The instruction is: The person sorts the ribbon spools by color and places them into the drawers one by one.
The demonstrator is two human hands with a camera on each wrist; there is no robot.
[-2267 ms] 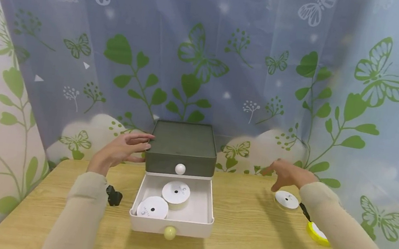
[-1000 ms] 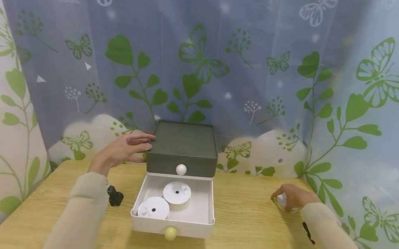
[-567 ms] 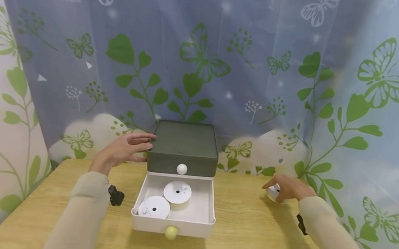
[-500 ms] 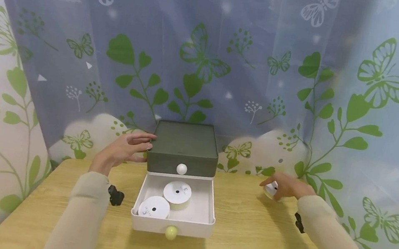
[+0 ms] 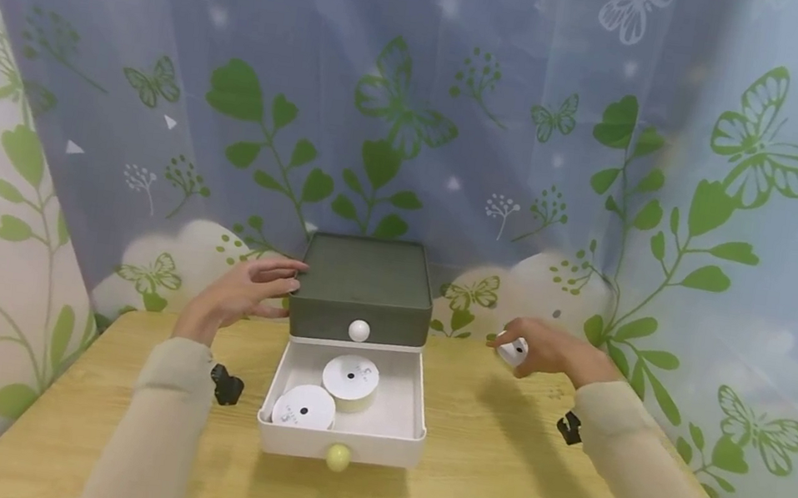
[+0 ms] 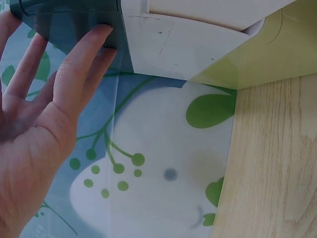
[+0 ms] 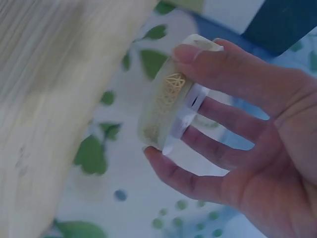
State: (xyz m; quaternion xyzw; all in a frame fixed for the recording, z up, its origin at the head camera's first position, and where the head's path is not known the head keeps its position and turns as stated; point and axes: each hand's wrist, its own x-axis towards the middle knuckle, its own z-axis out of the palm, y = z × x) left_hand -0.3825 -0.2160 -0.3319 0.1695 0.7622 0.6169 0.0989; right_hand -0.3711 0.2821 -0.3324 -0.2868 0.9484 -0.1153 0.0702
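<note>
A dark green drawer box (image 5: 369, 270) with a white knob (image 5: 359, 330) sits on top of a white drawer (image 5: 383, 451), pulled out toward me. Two white ribbon spools, a rear one (image 5: 341, 368) and a front one (image 5: 290, 411), lie flat inside it. My left hand (image 5: 236, 295) rests its extended fingers against the green box's left side; the left wrist view shows the fingertips at its wall. Right of the box, my right hand (image 5: 548, 353) holds another ribbon spool (image 7: 166, 106), tilted above the table. Its thumb and fingers grip the rims; a gold pattern marks the pale ribbon.
The wooden table (image 5: 473, 494) reaches back to a patterned curtain (image 5: 470, 166) with butterflies and leaves. A yellow-green knob (image 5: 338, 457) sticks out from the drawer front. Black devices, a left one (image 5: 226, 385) and a right one (image 5: 570, 427), show at the wrists.
My right hand has closed on the spool at the right, lifted it off the table and carried it left toward the box. My left hand has stayed at the box.
</note>
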